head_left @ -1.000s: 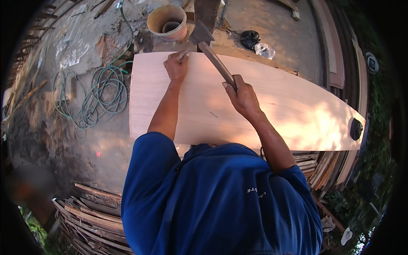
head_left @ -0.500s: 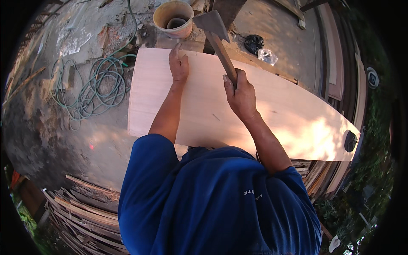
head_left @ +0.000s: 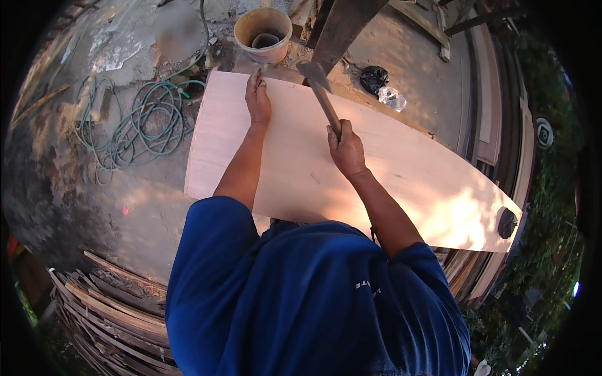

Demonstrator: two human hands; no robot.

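Note:
A broad, pale wooden sheet (head_left: pixel 295 144) lies across in front of my body, its right end narrower in this view. My left hand (head_left: pixel 258 103) rests on it near the far edge, fingers stretched out to that edge; no tool shows in it. To its right, my right hand (head_left: pixel 347 150) is wrapped round the wooden handle of a hatchet (head_left: pixel 326 100). The hatchet's metal head is smeared by motion, over or just beyond the sheet's far edge. Whether it touches the sheet, I cannot tell.
Beyond the sheet stand a dirty bucket (head_left: pixel 263 53) with a smaller vessel inside and a thick timber post (head_left: pixel 345 34). A green hose (head_left: pixel 147 122) lies coiled at left. Black (head_left: pixel 374 79) and clear plastic bags (head_left: pixel 392 98) lie at far right. Wood strips (head_left: pixel 113 307) are piled lower left.
The hatchet has swung down, its head now lower in the picture and blurred. My right hand has dropped slightly toward me. My left hand stays at the sheet's far edge.

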